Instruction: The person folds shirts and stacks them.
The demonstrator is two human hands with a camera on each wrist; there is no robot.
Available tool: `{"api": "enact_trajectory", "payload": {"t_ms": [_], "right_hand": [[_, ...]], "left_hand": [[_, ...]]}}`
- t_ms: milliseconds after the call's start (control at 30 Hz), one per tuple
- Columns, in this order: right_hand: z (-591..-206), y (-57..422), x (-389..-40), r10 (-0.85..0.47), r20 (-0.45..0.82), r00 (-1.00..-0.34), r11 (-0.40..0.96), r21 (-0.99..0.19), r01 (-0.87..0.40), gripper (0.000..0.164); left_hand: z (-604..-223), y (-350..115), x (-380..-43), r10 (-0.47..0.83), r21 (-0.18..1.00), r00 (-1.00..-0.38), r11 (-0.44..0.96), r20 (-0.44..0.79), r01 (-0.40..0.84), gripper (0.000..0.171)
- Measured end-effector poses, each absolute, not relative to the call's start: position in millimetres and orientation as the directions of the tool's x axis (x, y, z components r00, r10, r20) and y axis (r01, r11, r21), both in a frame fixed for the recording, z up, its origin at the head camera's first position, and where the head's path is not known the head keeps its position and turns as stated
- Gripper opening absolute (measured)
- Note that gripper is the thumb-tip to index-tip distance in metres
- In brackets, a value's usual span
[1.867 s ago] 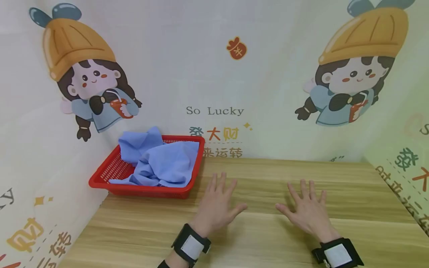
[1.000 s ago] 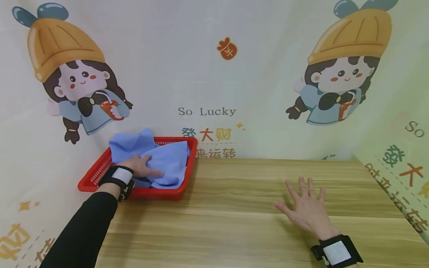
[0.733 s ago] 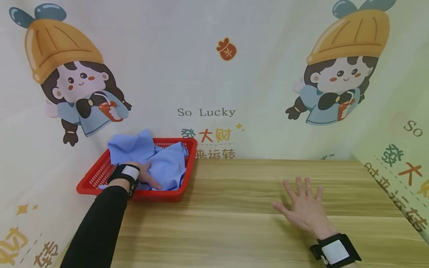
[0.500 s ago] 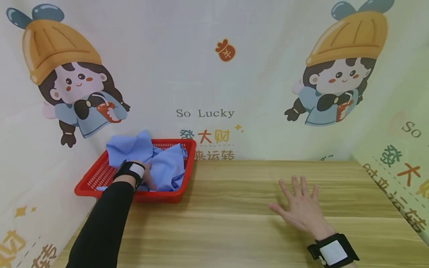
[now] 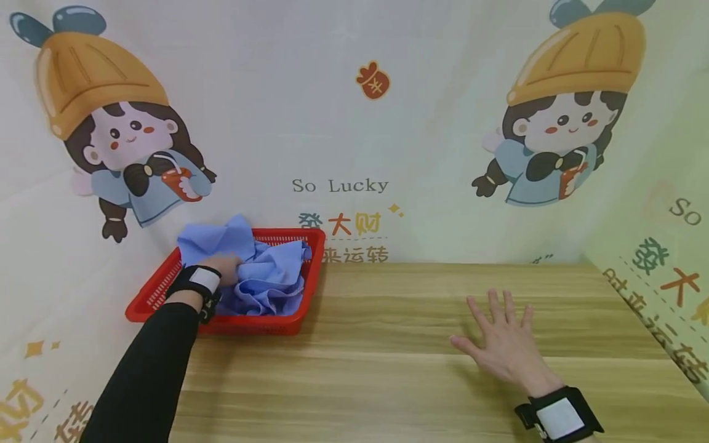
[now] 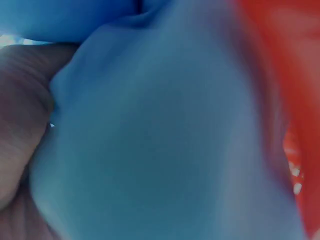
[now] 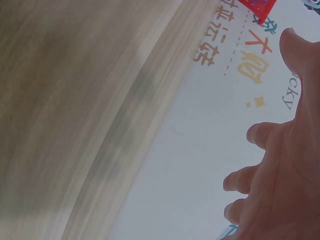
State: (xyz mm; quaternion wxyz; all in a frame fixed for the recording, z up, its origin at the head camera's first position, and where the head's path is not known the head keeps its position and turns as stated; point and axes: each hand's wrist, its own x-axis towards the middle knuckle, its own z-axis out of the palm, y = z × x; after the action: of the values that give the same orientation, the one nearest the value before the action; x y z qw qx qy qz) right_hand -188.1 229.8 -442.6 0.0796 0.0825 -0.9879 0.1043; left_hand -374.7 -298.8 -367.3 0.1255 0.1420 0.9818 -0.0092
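A red slotted basket (image 5: 260,324) stands at the left of the table, with crumpled light-blue cloth (image 5: 271,271) inside. My left hand (image 5: 223,266) reaches into it and grips the cloth; its fingertips are hidden in the folds. Blue cloth (image 6: 150,130) fills most of the left wrist view, blurred, with part of my left hand (image 6: 22,115) against its left side. Another blue portion (image 5: 213,240) rises at the basket's back left; whether it is a separate piece I cannot tell. My right hand (image 5: 506,344) hovers over the table with fingers spread, holding nothing.
The wood-grain table (image 5: 376,375) runs up to a printed backdrop curtain (image 5: 432,135), which also hangs along both sides. Near the curtain's lower left, the basket sits close to the table's back and left edges.
My left hand has gone from over the table into the basket, then drawn slightly back and left. The cloth is now bunched into more folds. My right hand stays nearly in place.
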Motion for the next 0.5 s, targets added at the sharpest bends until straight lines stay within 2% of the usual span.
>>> {"api": "enact_trajectory", "payload": {"t_ms": [133, 200, 367, 500], "right_hand": [[-441, 232, -188, -0.139, 0.181, -0.974, 0.968, -0.184, -0.172, 0.085], [-440, 232, -188, -0.144, 0.187, -0.972, 0.967, -0.181, -0.178, 0.085], [-436, 233, -190, -0.143, 0.187, -0.972, 0.966, -0.190, -0.178, 0.089], [-431, 236, -190, -0.126, 0.172, -0.977, 0.965, -0.207, -0.161, 0.091]], "left_hand": [[-338, -301, -369, 0.285, 0.097, -0.954, 0.956, -0.098, 0.276, 0.011], [-317, -298, -360, 0.280, 0.128, -0.959, 0.953, -0.034, 0.274, 0.011], [-263, -286, -333, 0.254, 0.158, -0.957, 0.948, 0.141, 0.275, 0.020], [-230, -261, -314, 0.246, 0.166, -0.931, 0.940, 0.268, 0.297, 0.025]]}}
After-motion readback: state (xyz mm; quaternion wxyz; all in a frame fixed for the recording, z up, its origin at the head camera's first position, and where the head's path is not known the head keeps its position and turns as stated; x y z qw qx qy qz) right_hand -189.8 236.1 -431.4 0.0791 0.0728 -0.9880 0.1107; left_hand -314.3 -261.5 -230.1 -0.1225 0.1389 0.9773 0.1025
